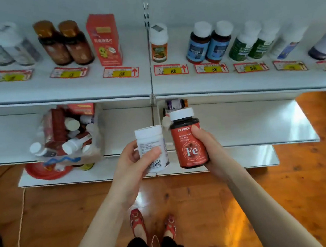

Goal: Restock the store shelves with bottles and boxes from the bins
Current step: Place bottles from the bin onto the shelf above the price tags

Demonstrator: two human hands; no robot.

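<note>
Plastic bin (66,159), clear-walled, at nine o'clock on the white lower shelf (238,124): a loose heap of white-capped bottles and dark red boxes, unsorted.

Left hand (130,166), just left of centre: fingers and thumb curled round the white plastic bottle with a barcode label (151,144), held upright, clear of any shelf.

Red-labelled dark bottle with a white cap, marked "Fe" (189,142), at three o'clock of the white one and just beside it; whether the two touch cannot be told. Right hand (208,150): wrapped round its lower body, thumb on the label.

White metal upper shelf (150,84), ten to two o'clock. From the left: white bottles, two amber bottles, a red carton, one orange-labelled bottle, paired blue-labelled and green-labelled bottles, with red-and-yellow price tags along the front.

Hazards, as judged:
- Both hands are occupied, so neither is free to steady the standing stock. A bottle pushed into a tight row could tip its neighbour, and the pairs stand close enough to fall together.
- No "Fe" bottle shows among the rows, so it may end up above the wrong tag.
- Either smooth bottle could slip while being reached upward and drop to the wooden floor.
</note>
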